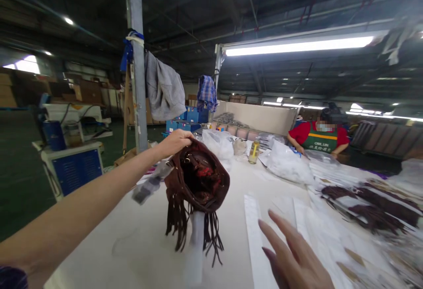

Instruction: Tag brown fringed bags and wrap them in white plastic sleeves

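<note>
A dark brown fringed handbag (pixel 196 183) hangs tilted over the white table, its open mouth facing me and showing a red patterned lining. My left hand (pixel 180 141) is closed on the bag's upper rim, at its left side. Long fringe strands dangle below the bag, and a pale strip shows between them. At the lower right, my right hand (pixel 294 253) holds nothing, fingers stretched and apart, over a flat white strip (pixel 253 236). A grey, clear-wrapped piece (pixel 150 185) shows left of the bag; whether it is attached, I cannot tell.
More brown fringed pieces (pixel 373 205) lie on the right of the table (pixel 132 245), among plastic sheets. A yellowish jar (pixel 254 152) and a heap of plastic bags (pixel 287 163) stand farther back. A co-worker (pixel 319 135) works across the table. A metal post (pixel 136 60) rises at left.
</note>
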Demonstrator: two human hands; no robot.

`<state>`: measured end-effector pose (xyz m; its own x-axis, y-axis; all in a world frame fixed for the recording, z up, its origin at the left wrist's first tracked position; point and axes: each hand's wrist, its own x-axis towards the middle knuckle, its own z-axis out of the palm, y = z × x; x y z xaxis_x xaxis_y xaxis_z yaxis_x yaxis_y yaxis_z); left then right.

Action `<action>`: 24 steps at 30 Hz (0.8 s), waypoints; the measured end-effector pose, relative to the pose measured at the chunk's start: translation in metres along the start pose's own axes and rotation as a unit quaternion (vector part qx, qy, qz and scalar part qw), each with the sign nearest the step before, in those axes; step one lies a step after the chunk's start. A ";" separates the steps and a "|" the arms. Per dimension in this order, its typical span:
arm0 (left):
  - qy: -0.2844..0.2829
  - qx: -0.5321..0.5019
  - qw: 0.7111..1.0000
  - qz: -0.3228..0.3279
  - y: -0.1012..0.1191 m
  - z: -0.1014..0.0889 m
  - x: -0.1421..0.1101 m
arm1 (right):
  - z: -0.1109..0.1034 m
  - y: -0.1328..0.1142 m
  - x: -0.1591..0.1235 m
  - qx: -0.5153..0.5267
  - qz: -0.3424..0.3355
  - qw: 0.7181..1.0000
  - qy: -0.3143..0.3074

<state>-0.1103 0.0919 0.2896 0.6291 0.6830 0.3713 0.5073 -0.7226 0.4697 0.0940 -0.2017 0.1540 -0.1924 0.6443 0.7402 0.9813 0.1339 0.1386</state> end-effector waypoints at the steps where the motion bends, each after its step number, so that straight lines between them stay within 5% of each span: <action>1: -0.006 -0.025 1.000 0.008 0.008 -0.005 -0.007 | 0.000 0.000 0.019 -0.016 -0.048 0.999 0.017; 5: -0.085 -0.205 0.975 0.013 0.035 -0.010 -0.035 | -0.011 -0.015 0.076 0.010 -0.158 0.987 -0.013; 9: -0.158 -0.368 0.916 -0.027 0.046 -0.005 -0.047 | -0.030 -0.031 0.091 0.166 -0.110 0.970 -0.140; 14: -0.241 -0.226 0.944 0.015 0.044 0.007 -0.047 | -0.064 -0.024 0.098 0.282 0.061 0.946 -0.145; 17: -0.208 -0.168 0.957 0.110 0.047 0.011 -0.067 | -0.076 -0.024 0.093 0.283 0.096 0.943 -0.148; 20: -0.243 -0.170 0.923 0.247 0.044 0.019 -0.106 | -0.075 -0.028 0.070 0.290 0.133 0.935 -0.153; 24: -0.351 -0.163 0.889 0.247 0.026 0.053 -0.152 | -0.066 -0.031 0.034 0.305 0.194 0.915 -0.180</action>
<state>-0.1613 -0.0366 0.2033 0.9979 -0.0259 0.0598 -0.0581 -0.7686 0.6371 0.0572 -0.2335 0.2182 0.0713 0.9238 0.3761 0.8091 0.1669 -0.5635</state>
